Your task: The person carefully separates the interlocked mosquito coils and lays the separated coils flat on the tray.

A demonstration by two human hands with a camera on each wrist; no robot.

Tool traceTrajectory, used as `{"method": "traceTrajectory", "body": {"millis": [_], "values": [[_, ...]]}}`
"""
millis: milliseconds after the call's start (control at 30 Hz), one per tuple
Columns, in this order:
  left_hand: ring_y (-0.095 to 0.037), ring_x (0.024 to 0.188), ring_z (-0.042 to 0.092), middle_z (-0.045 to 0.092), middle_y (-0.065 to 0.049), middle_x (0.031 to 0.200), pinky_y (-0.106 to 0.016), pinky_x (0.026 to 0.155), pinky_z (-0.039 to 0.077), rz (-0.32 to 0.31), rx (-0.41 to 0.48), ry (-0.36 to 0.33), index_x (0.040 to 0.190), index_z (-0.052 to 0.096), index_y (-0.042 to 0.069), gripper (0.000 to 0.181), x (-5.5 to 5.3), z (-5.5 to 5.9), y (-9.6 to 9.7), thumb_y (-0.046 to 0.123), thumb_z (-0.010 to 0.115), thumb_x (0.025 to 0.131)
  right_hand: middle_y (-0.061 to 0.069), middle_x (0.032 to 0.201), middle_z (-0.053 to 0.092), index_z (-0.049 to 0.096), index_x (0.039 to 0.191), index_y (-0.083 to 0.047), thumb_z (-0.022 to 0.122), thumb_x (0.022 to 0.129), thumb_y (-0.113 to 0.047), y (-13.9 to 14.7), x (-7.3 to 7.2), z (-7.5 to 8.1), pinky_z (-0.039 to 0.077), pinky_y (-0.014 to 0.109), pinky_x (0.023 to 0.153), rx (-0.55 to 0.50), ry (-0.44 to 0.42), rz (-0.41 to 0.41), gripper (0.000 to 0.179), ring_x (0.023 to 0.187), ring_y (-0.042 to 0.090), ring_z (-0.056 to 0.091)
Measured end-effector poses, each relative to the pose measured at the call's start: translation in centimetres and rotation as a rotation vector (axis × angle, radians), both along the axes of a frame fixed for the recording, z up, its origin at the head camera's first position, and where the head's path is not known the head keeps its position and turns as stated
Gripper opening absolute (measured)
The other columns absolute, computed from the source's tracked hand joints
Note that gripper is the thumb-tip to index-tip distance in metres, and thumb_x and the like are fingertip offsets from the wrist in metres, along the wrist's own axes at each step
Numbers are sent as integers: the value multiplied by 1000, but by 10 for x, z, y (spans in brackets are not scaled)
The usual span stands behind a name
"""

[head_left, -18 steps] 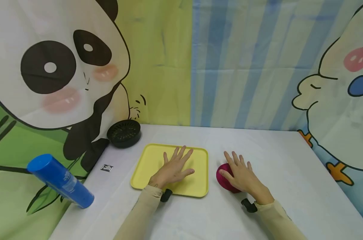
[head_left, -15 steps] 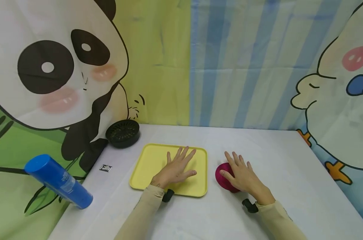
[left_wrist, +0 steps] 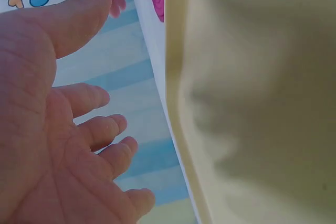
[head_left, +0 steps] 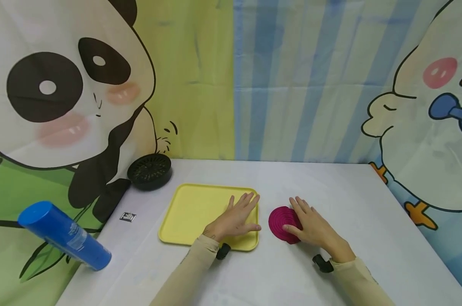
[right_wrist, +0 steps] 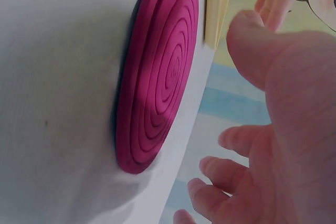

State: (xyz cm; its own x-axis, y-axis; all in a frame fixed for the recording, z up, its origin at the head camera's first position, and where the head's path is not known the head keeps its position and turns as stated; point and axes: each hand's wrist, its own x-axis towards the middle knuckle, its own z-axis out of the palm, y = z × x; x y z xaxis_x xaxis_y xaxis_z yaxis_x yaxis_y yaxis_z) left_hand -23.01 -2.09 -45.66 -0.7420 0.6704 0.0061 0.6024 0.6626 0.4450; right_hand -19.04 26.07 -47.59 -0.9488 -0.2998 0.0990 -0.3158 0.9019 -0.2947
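My left hand (head_left: 235, 217) hovers palm down over the right part of a yellow tray (head_left: 189, 208), its fingers spread and holding nothing. In the left wrist view a gap separates the fingers from the tray. My right hand (head_left: 311, 225) is above the right side of a flat magenta disc (head_left: 280, 223) with spiral rings, partly covering it from the head camera. The right wrist view shows that disc (right_wrist: 165, 77) lying on the white table, apart from the loosely extended fingers (right_wrist: 223, 174). What the disc is, I cannot tell.
A black round dish (head_left: 150, 171) with a slotted inside stands at the table's back left corner. A blue spray can (head_left: 68, 238) is at the left edge, leaning in the view. A small black-and-white label (head_left: 128, 216) lies near it. Printed curtains hang behind the white table (head_left: 330, 182).
My left hand has moved right across the tray. My right hand has shifted slightly right relative to the disc, uncovering more of its rings. The head view has turned a little right.
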Motion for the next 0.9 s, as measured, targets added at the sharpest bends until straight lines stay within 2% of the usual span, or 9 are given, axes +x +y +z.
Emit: {"method": "traceTrajectory", "body": {"millis": [167, 267, 467, 633, 767, 900], "values": [[-34, 157, 15, 19, -14, 169, -59, 126, 7, -41, -54, 16, 162, 18, 6, 93, 3, 0, 15, 47, 69, 94, 30, 158, 35, 35, 153, 4, 74, 85, -55, 6, 4, -1, 32, 69, 114, 12, -20, 12, 99, 144, 53, 33], [-32, 157, 16, 22, -13, 168, -54, 128, 8, -57, -72, -4, 161, 19, 5, 95, 5, 1, 24, 45, 72, 93, 32, 156, 36, 36, 152, 8, 75, 83, -57, 9, 6, -2, 33, 69, 113, 8, -20, 35, 102, 143, 55, 33], [-28, 156, 20, 26, -12, 167, -45, 129, 12, -59, -124, -23, 160, 23, 4, 96, 6, -1, 41, 47, 73, 91, 34, 155, 36, 35, 149, 13, 79, 79, -58, 13, 9, -3, 33, 69, 113, 12, -57, 62, 109, 142, 57, 33], [-26, 151, 32, 39, -12, 159, -46, 127, 22, -79, -150, 28, 155, 31, 1, 95, 3, -6, 53, 50, 76, 87, 36, 154, 36, 34, 148, 15, 82, 76, -57, 16, 10, -3, 34, 69, 112, 22, -109, 70, 112, 141, 58, 33], [-24, 140, 44, 50, -9, 145, -43, 124, 30, -113, -173, 108, 147, 38, 2, 92, 3, -10, 59, 54, 79, 83, 37, 154, 34, 33, 148, 16, 82, 76, -58, 16, 11, -3, 32, 69, 113, 15, -145, 79, 114, 142, 59, 32], [-21, 135, 46, 52, -7, 140, -40, 123, 32, -114, -219, 154, 147, 39, 4, 94, 3, -13, 64, 59, 78, 81, 38, 155, 32, 31, 149, 17, 82, 75, -58, 17, 10, -4, 32, 69, 113, 10, -159, 84, 117, 142, 58, 31]]}}
